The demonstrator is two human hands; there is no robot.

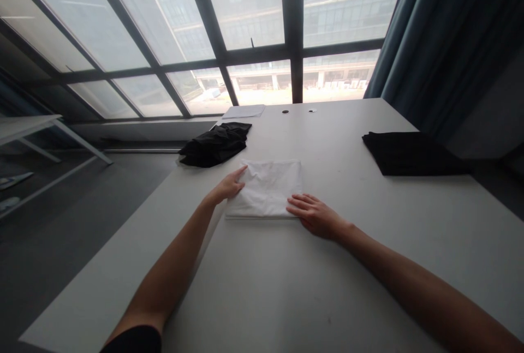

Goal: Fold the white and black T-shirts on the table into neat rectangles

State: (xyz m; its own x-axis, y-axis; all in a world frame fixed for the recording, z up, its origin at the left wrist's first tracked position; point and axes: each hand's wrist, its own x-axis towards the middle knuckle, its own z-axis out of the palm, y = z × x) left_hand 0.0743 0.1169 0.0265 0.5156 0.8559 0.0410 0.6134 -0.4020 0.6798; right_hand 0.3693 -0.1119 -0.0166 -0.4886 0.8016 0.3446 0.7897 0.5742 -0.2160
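Observation:
A folded white cloth (270,186) lies flat in the middle of a light grey table (286,287). My left hand (230,185) rests on the cloth's left edge with its fingers stretched out, open. My right hand (313,214) lies flat at the cloth's near right corner, fingers spread and touching the edge, open. Neither hand grips anything.
A crumpled black garment (216,144) lies at the table's far left edge. A folded black garment (409,152) lies at the right. A sheet of paper (244,111) and two cable holes (298,111) are at the far end, by large windows. A curtain hangs at right.

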